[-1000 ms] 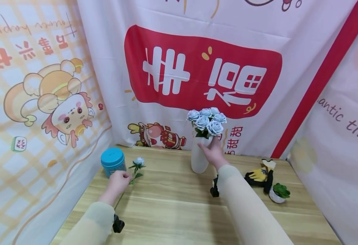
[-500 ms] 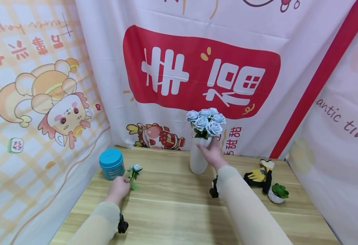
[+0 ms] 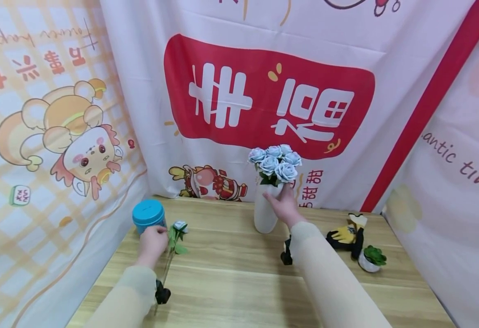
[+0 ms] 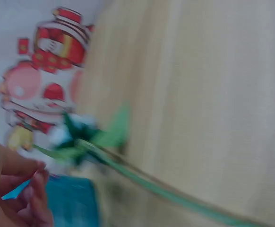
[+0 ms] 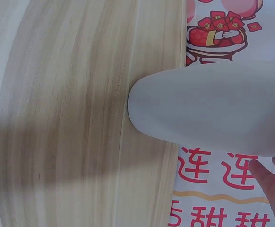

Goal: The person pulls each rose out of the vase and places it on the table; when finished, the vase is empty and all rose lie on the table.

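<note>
A single pale blue rose lies at the left on the table, its green stem running towards the near edge. My left hand is beside its leaves. In the left wrist view that hand's thumb and fingertips are close together near a leaf tip, but blur hides whether they pinch it. My right hand grips the upper part of an upright white vase, thumb across its front. From the vase rises a bunch of pale blue roses. The right wrist view shows the vase standing on the table, one finger below it.
Behind the left hand stands a blue lidded tub. To the right are a black-and-yellow object and a small potted succulent. A printed cloth hangs along the back edge of the wooden table.
My left hand first came nearer, then shifted left and away from the rose's stem. The rose has moved slightly towards me and its leaves have spread. My right hand stays on the vase.
</note>
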`<state>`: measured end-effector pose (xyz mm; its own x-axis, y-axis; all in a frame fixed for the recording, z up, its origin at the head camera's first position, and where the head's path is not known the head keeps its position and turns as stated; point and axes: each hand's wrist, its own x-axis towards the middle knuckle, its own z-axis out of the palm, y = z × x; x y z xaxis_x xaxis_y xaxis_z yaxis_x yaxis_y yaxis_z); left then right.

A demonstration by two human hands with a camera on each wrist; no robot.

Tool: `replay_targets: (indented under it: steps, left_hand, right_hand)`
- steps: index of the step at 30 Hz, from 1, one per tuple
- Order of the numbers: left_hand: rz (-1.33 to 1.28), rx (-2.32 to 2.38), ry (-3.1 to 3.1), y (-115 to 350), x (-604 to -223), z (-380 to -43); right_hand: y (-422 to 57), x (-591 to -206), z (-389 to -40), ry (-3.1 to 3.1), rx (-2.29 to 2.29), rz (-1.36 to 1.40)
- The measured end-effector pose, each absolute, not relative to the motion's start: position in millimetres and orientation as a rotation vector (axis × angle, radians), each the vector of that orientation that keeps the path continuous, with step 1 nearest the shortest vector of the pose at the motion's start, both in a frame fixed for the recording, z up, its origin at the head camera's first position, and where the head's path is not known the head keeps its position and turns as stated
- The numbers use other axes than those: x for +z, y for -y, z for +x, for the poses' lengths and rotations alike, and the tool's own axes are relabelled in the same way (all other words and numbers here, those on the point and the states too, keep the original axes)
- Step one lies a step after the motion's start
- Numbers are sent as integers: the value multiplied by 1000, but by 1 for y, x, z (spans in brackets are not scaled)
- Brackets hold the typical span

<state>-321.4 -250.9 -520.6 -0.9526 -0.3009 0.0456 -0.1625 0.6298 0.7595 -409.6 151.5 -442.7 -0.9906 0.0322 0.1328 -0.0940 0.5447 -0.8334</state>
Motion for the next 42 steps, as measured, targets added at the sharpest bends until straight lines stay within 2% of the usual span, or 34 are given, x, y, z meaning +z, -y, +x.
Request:
replay_targets:
  steps: [7, 19, 29, 42]
  left_hand:
    - [280, -1129, 2588, 212, -459, -342]
    - [-209, -1331, 2537, 70, -394, -375]
    - [-307, -1324, 2516, -16, -391, -370]
    - [-190, -1117, 2556, -50, -383, -387]
  right_hand:
    - [-153, -442, -410, 2637, 1426, 64]
    - [-150, -445, -411, 2603, 1437, 79]
    - [-154, -443, -408, 2629, 1326, 104]
    - [-155, -443, -413, 2555, 1217, 264]
